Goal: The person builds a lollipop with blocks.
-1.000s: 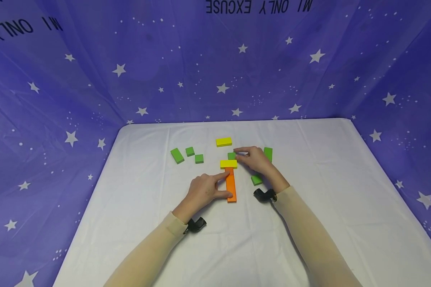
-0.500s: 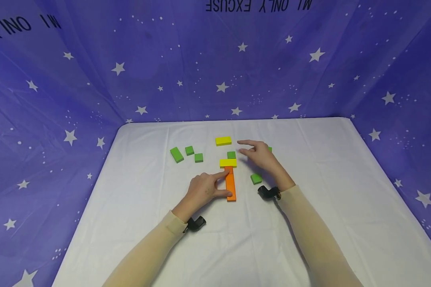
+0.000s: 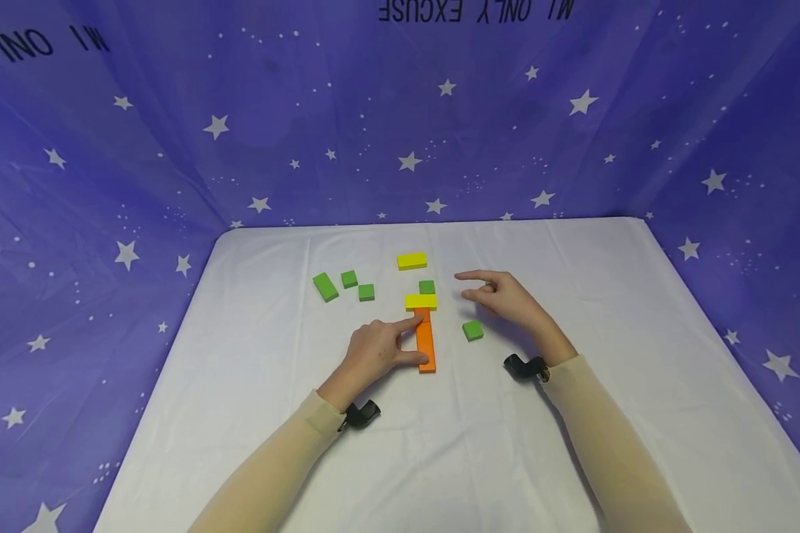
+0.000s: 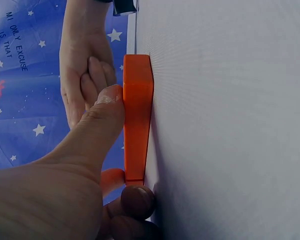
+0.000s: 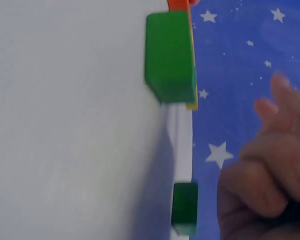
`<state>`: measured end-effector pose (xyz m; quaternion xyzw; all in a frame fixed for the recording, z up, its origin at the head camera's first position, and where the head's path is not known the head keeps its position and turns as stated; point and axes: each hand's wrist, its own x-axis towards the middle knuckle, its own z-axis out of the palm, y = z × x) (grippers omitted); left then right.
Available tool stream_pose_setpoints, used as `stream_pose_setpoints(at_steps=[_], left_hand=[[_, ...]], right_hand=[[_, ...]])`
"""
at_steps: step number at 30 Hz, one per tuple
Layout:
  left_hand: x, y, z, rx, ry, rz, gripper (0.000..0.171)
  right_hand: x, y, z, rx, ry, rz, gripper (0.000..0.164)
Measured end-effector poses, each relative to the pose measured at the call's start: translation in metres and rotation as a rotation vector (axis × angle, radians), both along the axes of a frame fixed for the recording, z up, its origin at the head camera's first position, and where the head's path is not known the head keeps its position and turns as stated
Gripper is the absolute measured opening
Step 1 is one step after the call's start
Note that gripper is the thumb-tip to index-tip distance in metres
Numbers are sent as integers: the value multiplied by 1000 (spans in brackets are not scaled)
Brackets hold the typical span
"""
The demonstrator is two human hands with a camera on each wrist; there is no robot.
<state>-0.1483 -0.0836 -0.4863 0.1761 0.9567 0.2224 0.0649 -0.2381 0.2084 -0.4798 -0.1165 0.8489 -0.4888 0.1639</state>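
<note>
My left hand (image 3: 376, 352) rests its thumb and index finger on a line of orange blocks, pressing the long orange block (image 3: 426, 348) near its front end. In the left wrist view the thumb lies on top of this orange block (image 4: 136, 110), other fingers beside its far end. A yellow block (image 3: 421, 302) lies crosswise at the line's far end, with a small green block (image 3: 427, 286) behind it. My right hand (image 3: 507, 296) hovers to the right, thumb and index finger apart, holding nothing. Near it sits another small green block (image 3: 472, 330).
A long green block (image 3: 325, 287) and two small ones, one a green cube-like piece (image 3: 367, 292), lie left of the line. A second yellow block (image 3: 412, 260) lies at the back. The right hand largely hides a green block. White cloth (image 3: 273, 296) covers the table.
My right hand has let go of the small green block behind the yellow one and moved away to the right. The left hand stays on the orange blocks.
</note>
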Motion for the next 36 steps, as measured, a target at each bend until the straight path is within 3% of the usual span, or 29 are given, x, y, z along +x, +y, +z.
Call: stream_pose_setpoints(at_steps=[13,27,36], left_hand=[[0,0,0,2,5,4,82],[1,-1,-3,10,8,-6,82],[0,-1,-1,11,8,0,83]], right_hand=[[3,28,-6,24,-192,167,47],[10,40,-13,75,-255,319,40],[10,33,-10,111,-233,318,37]])
